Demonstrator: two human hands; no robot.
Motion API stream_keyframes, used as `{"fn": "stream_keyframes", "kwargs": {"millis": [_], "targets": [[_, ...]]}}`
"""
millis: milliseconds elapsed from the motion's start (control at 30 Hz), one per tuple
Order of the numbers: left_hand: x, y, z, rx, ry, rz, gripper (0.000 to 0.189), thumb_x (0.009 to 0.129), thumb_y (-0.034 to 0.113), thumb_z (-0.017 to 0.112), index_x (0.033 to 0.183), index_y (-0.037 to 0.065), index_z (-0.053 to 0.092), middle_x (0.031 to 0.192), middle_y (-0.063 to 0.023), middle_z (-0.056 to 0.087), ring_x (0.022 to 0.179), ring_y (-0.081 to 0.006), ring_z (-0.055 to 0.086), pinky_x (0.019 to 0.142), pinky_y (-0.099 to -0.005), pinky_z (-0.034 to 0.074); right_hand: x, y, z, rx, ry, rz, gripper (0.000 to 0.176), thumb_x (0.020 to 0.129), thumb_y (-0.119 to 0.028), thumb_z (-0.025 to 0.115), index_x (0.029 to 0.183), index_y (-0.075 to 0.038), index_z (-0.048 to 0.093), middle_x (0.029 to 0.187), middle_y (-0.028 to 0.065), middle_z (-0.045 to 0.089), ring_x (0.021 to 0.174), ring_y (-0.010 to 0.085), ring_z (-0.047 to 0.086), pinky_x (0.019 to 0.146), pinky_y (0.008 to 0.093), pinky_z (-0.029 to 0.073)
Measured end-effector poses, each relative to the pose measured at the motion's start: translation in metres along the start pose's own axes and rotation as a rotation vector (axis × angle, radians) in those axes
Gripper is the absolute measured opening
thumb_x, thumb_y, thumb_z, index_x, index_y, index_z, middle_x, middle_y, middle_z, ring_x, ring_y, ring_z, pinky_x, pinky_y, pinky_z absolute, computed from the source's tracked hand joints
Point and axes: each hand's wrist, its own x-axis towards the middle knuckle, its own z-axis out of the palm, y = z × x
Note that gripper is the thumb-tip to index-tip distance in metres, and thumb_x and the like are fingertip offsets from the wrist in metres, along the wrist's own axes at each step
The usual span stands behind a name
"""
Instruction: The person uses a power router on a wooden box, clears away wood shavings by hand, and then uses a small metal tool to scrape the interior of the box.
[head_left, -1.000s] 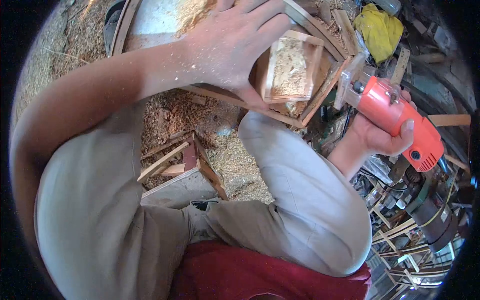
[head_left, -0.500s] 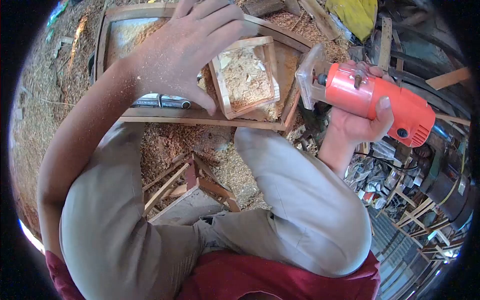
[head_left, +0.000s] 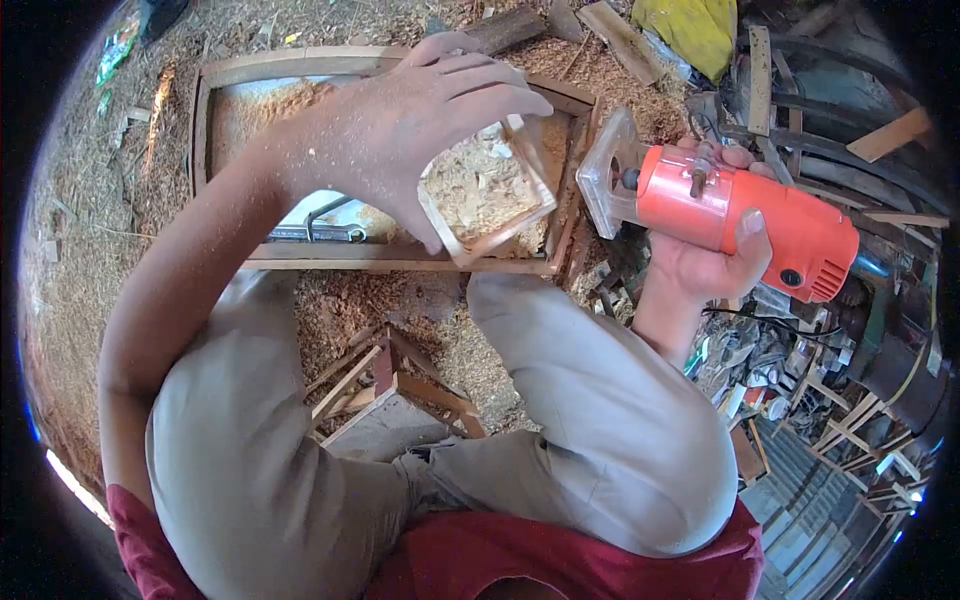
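- Compared with half a second ago, the small wooden box [head_left: 485, 190] is seen lower and turned further, one corner now pointing down over the near rail of the large wooden frame [head_left: 300, 60].
- The orange trimmer [head_left: 745, 215] is also seen slightly lower, and the gap between its clear base [head_left: 603, 165] and the box is narrowed.
- The box, filled with shavings, is pinched by the left hand [head_left: 400, 130]: the fingers are laid over its upper edge and the thumb is pressed against its lower left side.
- The trimmer body is wrapped by the right hand [head_left: 705, 265], the grip closed tightly around it.
- The box's right edge is kept just beside the clear base, not touching it.
- The large frame is laid on the sawdust-covered floor [head_left: 90, 250]; a metal bar [head_left: 320, 232] is seen inside its near rail.
- Open room is found to the left, over the sawdust. The right is crowded with wooden offcuts [head_left: 890, 135].
- Below the hands, space is bounded by both raised knees, with a small wooden stand [head_left: 390, 385] set between them.
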Motion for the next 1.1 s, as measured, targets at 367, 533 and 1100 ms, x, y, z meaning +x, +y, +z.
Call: {"fn": "stream_keyframes", "kwargs": {"millis": [367, 533, 1100], "targets": [[-0.005, 0.023, 0.02, 0.047, 0.15, -0.186, 0.105, 0.057, 0.04, 0.09, 0.147, 0.007, 0.046, 0.14, -0.0161, 0.05, 0.135, -0.0364, 0.046, 0.111, -0.0502, 0.035, 0.01, -0.004, -0.003, 0.015, 0.024, -0.072, 0.05, 0.077, -0.037, 0.069, 0.118, -0.008, 0.062, 0.113, 0.0139, 0.067, 0.103, 0.0351, 0.064, 0.102, 0.0581, 0.051], [-0.017, 0.021, 0.02, 0.037, 0.078, -0.186, 0.105, 0.058, 0.039, 0.089, 0.148, 0.008, 0.045, 0.141, -0.0162, 0.05, 0.137, -0.0369, 0.045, 0.114, -0.0497, 0.033, 0.006, 0.006, 0.006, -0.004, -0.047, -0.05, 0.051, 0.078, -0.035, 0.07, 0.119, -0.008, 0.061, 0.114, 0.0138, 0.066, 0.102, 0.0343, 0.064, 0.101, 0.0569, 0.051], [-0.044, -0.023, -0.005, 0.005, 0.074, -0.058, 0.12, 0.068, 0.077, 0.076, 0.155, 0.005, 0.035, 0.152, -0.0245, 0.045, 0.143, -0.0397, 0.041, 0.117, -0.0542, 0.027, -0.01, 0.034, 0.047, -0.224, -0.467, -0.101, 0.055, 0.081, -0.024, 0.072, 0.129, -0.005, 0.054, 0.117, 0.0206, 0.063, 0.107, 0.0388, 0.064, 0.099, 0.0597, 0.054]]}}
